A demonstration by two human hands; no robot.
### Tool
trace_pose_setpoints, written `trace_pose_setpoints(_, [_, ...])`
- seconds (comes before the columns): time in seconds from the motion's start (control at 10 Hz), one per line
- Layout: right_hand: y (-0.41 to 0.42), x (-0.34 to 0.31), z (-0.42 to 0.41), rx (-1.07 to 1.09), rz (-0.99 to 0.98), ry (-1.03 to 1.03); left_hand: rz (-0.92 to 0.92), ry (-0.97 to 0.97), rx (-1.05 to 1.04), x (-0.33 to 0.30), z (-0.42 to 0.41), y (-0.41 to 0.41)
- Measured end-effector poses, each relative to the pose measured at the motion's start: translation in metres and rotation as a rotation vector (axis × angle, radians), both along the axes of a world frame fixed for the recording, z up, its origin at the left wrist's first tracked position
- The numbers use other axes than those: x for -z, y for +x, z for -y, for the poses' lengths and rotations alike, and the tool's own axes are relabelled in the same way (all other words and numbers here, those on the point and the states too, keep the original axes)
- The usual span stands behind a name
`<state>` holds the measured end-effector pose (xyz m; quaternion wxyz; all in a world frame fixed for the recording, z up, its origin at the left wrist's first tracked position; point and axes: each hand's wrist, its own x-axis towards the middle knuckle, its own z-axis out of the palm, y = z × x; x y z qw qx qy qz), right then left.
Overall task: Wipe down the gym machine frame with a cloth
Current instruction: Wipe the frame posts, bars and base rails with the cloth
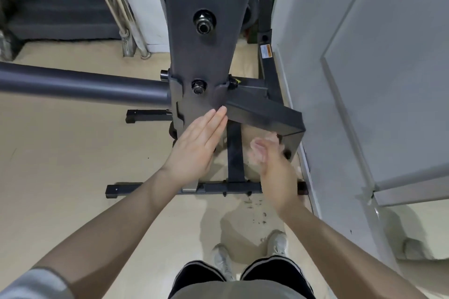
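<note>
The dark grey gym machine frame rises straight ahead, with two bolts on its upright. A round bar runs off to the left and a square beam juts toward me on the right. My left hand lies flat, its straight fingertips touching the upright where the beam joins it. My right hand is motion-blurred just under the beam's near end. Something pale blurs at its fingers, and I cannot tell whether it is a cloth or the fingers themselves. No cloth shows plainly.
The frame's floor bars lie across the beige floor in front of my shoes. A grey wall panel stands close on the right. Stairs with a metal railing are at the back left. Dark specks dot the floor.
</note>
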<state>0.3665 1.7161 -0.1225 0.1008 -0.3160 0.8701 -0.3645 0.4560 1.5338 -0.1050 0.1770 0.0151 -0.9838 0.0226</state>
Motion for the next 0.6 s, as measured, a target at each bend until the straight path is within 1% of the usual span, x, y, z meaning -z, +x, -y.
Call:
trace_pose_setpoints(0.1, [-0.012,0.005,0.036,0.559,1.186,-0.459,0.043,0.026,0.016,0.005,0.004,0.004])
trace_pose_setpoints(0.2, [-0.02,-0.02,0.079,0.644,1.458,-0.595,0.051,0.038,0.018,0.004,0.005,0.005])
trace_pose_setpoints(0.3, [-0.021,-0.043,0.091,0.576,1.612,-0.895,0.03,0.048,0.011,0.001,0.005,0.007])
trace_pose_setpoints(0.4, [-0.016,-0.053,0.083,0.525,1.761,-1.08,0.018,0.012,-0.001,0.004,0.002,0.012])
trace_pose_setpoints(0.5, [-0.02,-0.04,0.076,0.478,1.479,-0.778,0.025,-0.073,0.028,0.01,-0.006,0.01])
trace_pose_setpoints(0.6, [-0.027,-0.023,0.058,0.292,0.869,-0.295,-0.004,-0.048,0.065,0.013,-0.017,-0.004])
